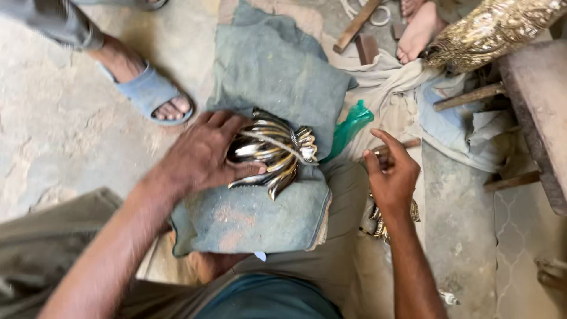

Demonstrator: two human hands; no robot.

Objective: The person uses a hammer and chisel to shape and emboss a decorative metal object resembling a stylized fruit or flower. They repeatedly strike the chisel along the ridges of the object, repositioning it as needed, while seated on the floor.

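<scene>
- Shiny ribbed metal piece (273,155), silver and brass, resting on grey-blue cloth (266,212) over the lap, centre of view.
- Left hand (204,155) at 9 o'clock of the piece, palm and fingers spread over its rounded side, pressing it down.
- Right hand (391,177) at 3 o'clock, apart from the piece, curled around a thin wooden-handled tool (403,145).
- Green plastic scrap (352,125) at 2 o'clock.
- Another person's sandalled foot (155,97) at 10 o'clock on the concrete floor (53,142).
</scene>
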